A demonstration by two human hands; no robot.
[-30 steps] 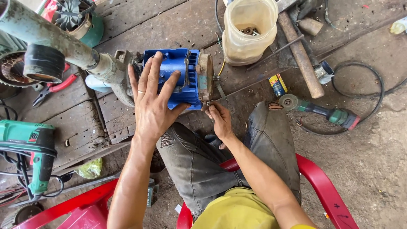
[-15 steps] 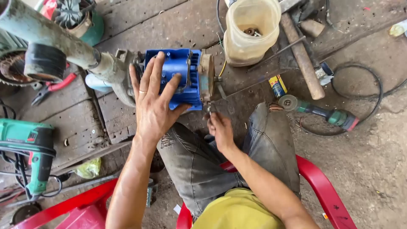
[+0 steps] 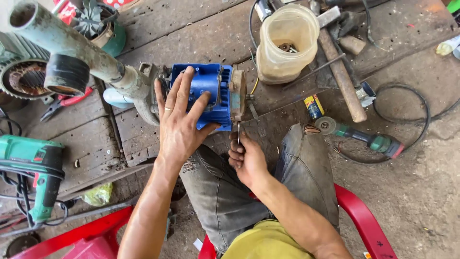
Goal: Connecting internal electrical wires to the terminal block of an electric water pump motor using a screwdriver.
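Note:
A blue finned motor housing [image 3: 207, 82] with a rusty end plate [image 3: 237, 94] lies on a wooden floor, joined on its left to a long grey-green pipe [image 3: 72, 48]. My left hand [image 3: 179, 120] lies flat on top of the housing, fingers spread, a ring on one finger. My right hand [image 3: 245, 157] is closed around a thin metal tool [image 3: 238, 132] that points up at the lower edge of the end plate. My knees in grey trousers sit just below the motor.
A cloudy plastic jug [image 3: 286, 43] holding metal parts stands behind the motor. A hammer [image 3: 340, 72] and a green angle grinder [image 3: 364, 139] with its cable lie right. A green power drill [image 3: 38, 168] lies left. Red plastic chair [image 3: 364, 225] below.
My right hand has dropped a little toward my knee and now holds the thin tool upright against the end plate. The left hand has stayed on the housing.

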